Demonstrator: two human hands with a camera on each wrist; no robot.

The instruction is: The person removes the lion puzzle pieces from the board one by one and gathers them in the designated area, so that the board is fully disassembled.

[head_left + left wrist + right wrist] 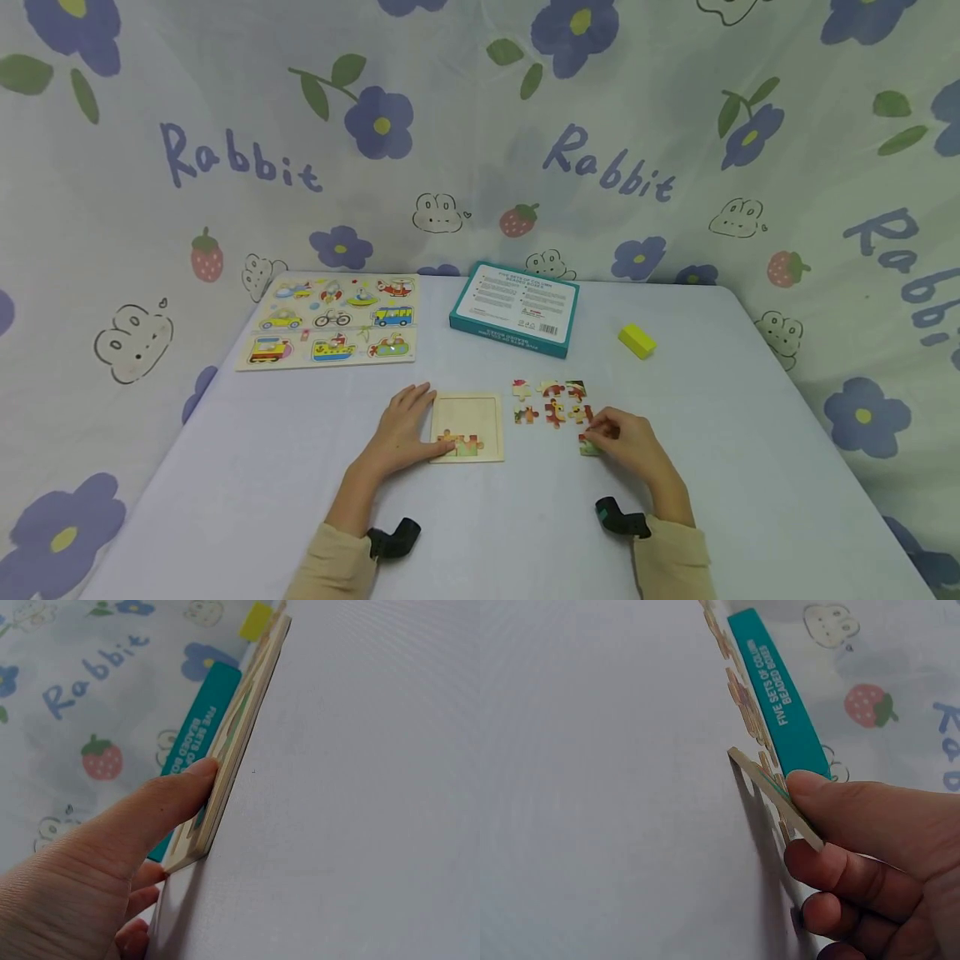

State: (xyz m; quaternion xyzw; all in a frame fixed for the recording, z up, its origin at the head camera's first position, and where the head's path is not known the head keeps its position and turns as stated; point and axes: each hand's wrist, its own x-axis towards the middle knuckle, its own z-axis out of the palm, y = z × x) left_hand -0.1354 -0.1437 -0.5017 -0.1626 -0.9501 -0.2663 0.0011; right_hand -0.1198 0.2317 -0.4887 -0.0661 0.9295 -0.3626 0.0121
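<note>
In the head view, a square wooden puzzle tray [467, 410] has a few joined jigsaw pieces [469, 447] along its bottom. My left hand [401, 432] lies at the tray's left side, its thumb resting on the lower left part and its other fingers stretched along the left edge. The left wrist view shows that thumb over the tray's rim [232, 761]. My right hand [628, 442] pinches a green jigsaw piece [588, 446] between thumb and index finger. In the right wrist view the piece [769, 791] is tilted, its near edge lifted above the white tabletop.
Several loose jigsaw pieces [555, 412] lie in rows between the tray and my right hand. Farther back are a vehicle picture board [335, 329], a teal-edged box [516, 308] and a yellow block [637, 341]. A patterned curtain [465, 125] hangs behind the table.
</note>
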